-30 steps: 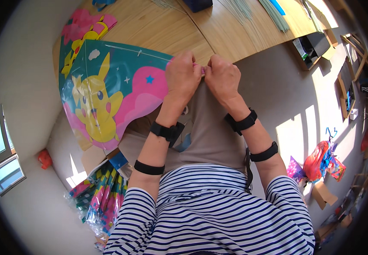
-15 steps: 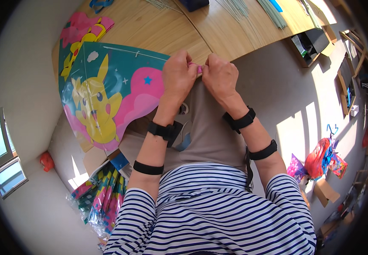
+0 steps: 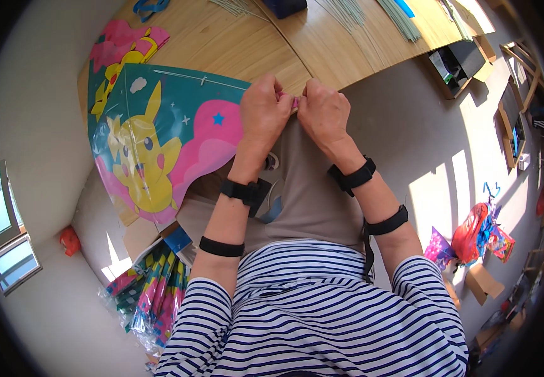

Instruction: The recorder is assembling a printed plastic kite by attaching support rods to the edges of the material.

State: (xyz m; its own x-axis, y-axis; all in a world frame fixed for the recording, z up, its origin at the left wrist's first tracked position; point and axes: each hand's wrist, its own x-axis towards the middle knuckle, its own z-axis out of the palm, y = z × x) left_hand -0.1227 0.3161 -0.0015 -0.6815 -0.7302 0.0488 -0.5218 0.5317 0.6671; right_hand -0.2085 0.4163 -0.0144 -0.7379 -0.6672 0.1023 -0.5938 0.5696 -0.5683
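Note:
A colourful kite [image 3: 159, 141] with a yellow cartoon creature on teal and pink lies over the near edge of the wooden table [image 3: 234, 44] and hangs toward my lap. My left hand [image 3: 264, 113] and my right hand [image 3: 323, 112] are close together at the kite's pink right-hand tip, both pinching it. Thumbs and fingers are closed on that corner, which is mostly hidden between them. Black bands sit on both wrists and forearms.
A second pink and yellow kite [image 3: 121, 50] lies at the table's far left. Thin green rods [image 3: 347, 16] are spread on the tabletop. Packaged kites [image 3: 156, 295] lie on the floor at the left; bright bags [image 3: 479, 232] and cardboard boxes stand at the right.
Both hands have stayed at the kite's tip, shifting slightly. The kite has barely moved.

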